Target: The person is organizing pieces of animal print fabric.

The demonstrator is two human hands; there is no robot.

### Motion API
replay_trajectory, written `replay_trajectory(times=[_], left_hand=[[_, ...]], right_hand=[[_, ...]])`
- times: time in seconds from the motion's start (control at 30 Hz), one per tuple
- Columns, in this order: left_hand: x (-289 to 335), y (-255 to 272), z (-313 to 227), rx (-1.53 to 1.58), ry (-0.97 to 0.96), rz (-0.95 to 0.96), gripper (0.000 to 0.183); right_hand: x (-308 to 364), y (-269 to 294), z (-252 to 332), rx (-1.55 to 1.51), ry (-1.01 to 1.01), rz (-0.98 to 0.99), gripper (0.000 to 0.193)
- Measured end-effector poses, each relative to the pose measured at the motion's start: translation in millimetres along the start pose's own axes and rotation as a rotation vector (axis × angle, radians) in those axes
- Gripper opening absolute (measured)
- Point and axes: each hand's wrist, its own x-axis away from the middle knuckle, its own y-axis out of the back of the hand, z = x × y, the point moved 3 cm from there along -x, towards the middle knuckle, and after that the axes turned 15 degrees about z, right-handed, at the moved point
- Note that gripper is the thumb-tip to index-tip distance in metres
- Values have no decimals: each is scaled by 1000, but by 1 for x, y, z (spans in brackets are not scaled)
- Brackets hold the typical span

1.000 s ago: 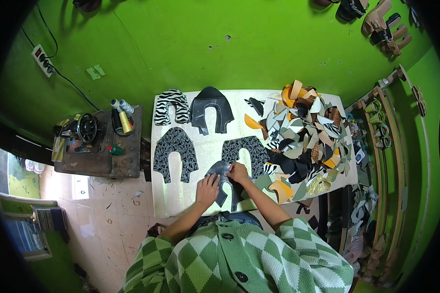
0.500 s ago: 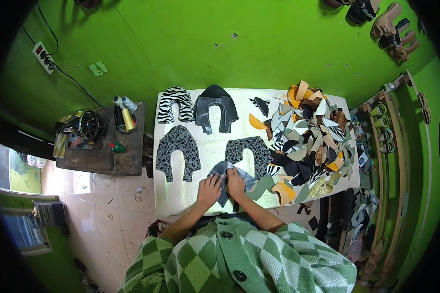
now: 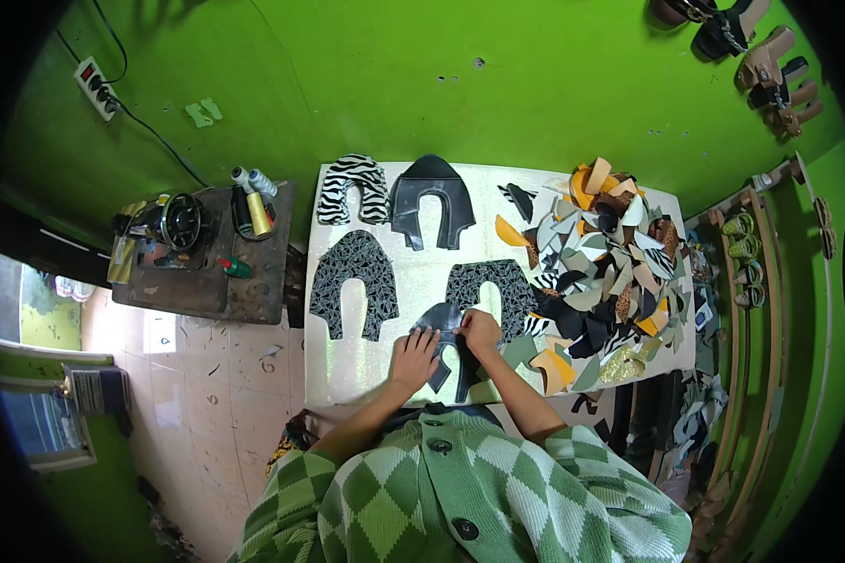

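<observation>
A black U-shaped shoe upper (image 3: 438, 317) with a smooth sheen lies at the near edge of the table, its two legs toward me. My left hand (image 3: 416, 357) rests on its left side with the fingers stretched flat. At its right edge my right hand (image 3: 482, 330) is closed in a pinch on the material. Just behind is a black-and-grey patterned upper (image 3: 491, 281), partly covered by the hand. Its match, another patterned upper (image 3: 352, 277), lies to the left. Farther back are a zebra-striped upper (image 3: 354, 183) and a larger plain black upper (image 3: 431, 192).
A heap of cut scraps (image 3: 610, 253) covers the right of the white table (image 3: 347, 371). To the left, a sewing machine (image 3: 178, 221) and thread cones (image 3: 259, 216) stand on a dark worktable (image 3: 253, 300). Sandals (image 3: 765, 70) hang on the green wall; a wooden rack (image 3: 760, 272) stands right.
The black upper, bunched under both hands before, now lies flatter with its legs showing. My left hand has flattened onto it; my right hand has shifted to its right edge. The view has shifted slightly.
</observation>
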Motion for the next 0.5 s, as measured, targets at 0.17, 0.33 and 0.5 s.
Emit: replay_trajectory(times=[0.17,0.33,0.5], left_hand=[[2,-1,-2,-20,-4,-2,57],[2,-3,2,-43,0,16,58],[0,-6,-1,10,-2,26,59]], right_hand=[[-16,8,-22,-48,-48,257,27],[-7,16,-52,-150,-36,232,28],[1,12,-45,-116,-206,78,33]])
